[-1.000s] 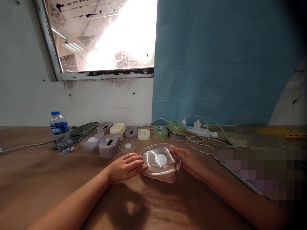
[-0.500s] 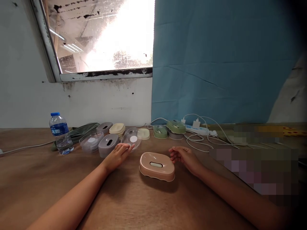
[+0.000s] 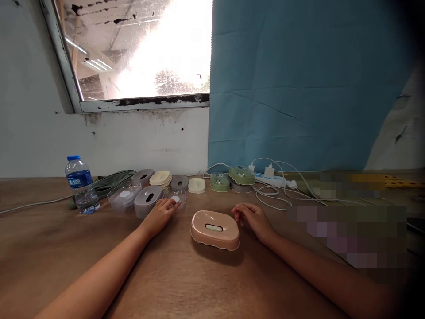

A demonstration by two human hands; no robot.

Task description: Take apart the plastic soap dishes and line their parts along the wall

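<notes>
My left hand (image 3: 161, 214) rests on the table with its fingers stretched out, fingertips at the near side of a clear plastic tray (image 3: 181, 199). A white disc (image 3: 175, 199) shows in that tray. Close to the left hand's back stands a grey oval box (image 3: 146, 204) with a slot in its top. A pink oval box (image 3: 219, 232) with a pale insert (image 3: 214, 227) in its slot is in front of me, slightly tilted. Just right of it, my right hand (image 3: 253, 219) hovers with loosely bent fingers, holding nothing and apart from the box.
Clear trays (image 3: 122, 199), a water bottle (image 3: 79, 186) and a dark green bag (image 3: 109, 182) stand at left. Cream lids (image 3: 160, 178), a single cream lid (image 3: 197, 185) and green boxes (image 3: 219, 182) line the back. White cables (image 3: 272, 204) and a power strip (image 3: 272, 179) lie at right.
The clear tray by my left hand has dropped from a raised position to flat on the table, uncovering a grey box behind it. My right hand's fingers have curled a little more.
</notes>
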